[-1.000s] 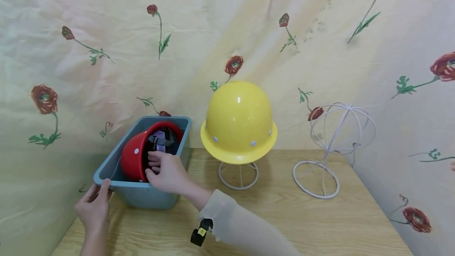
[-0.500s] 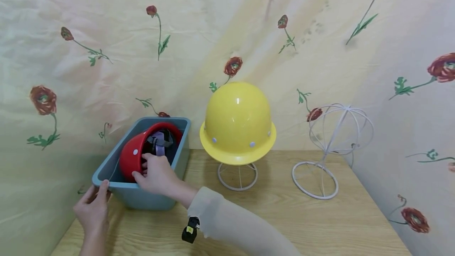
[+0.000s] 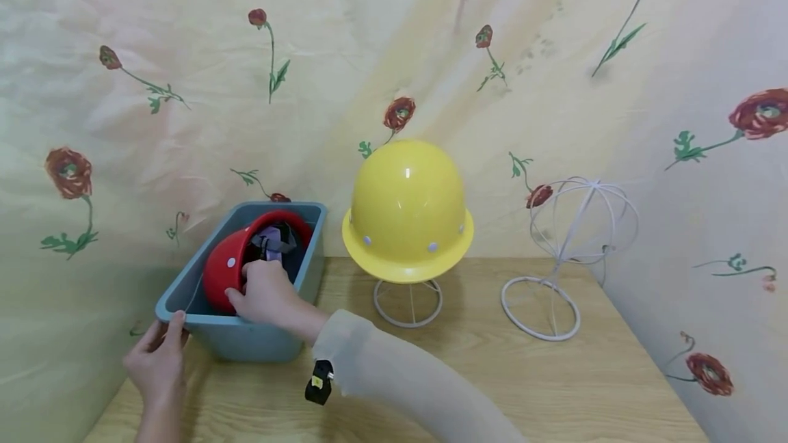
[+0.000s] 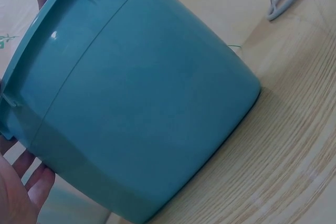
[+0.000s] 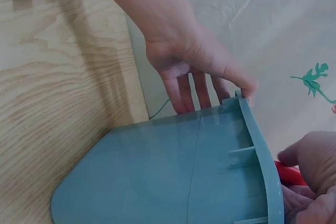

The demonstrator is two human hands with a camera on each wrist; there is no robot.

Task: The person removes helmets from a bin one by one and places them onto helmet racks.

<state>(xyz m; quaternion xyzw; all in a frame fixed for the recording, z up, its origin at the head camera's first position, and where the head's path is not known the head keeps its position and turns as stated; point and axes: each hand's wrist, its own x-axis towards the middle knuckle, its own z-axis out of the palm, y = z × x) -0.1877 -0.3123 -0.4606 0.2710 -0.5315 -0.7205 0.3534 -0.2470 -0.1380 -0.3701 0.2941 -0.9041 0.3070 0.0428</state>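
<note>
Where your left hand [image 3: 159,361] grips: thumb over the near-left rim corner of the blue-grey bin [image 3: 252,346], fingers against the outer wall — only the rim between them.
Bin: likely light plastic, a little springy and apt to slide on the wooden table [image 3: 492,378]; that corner is a fair place to steady it.
Red helmet [image 3: 223,272]: inside the bin, tipped on its side, hollow turned to the right. Judge it a stiff, light shell, hard to break but slick on the dome.
Straps [image 3: 272,242]: grey and purple, within the shell, probably soft and slack; a poor handle for you.
Right hand [image 3: 267,296]: your thumb outside the helmet's near edge, fingers curled inside it, nearly closed. The fingertips are hidden, so you can't tell how firm the hold is. That edge looks the surest grip.
Yellow helmet [image 3: 408,210]: upright on a wire stand [image 3: 408,326], likely just as hard and slippery.
Second wire stand [image 3: 561,260]: thin, white, probably easily tipped — take its post.
</note>
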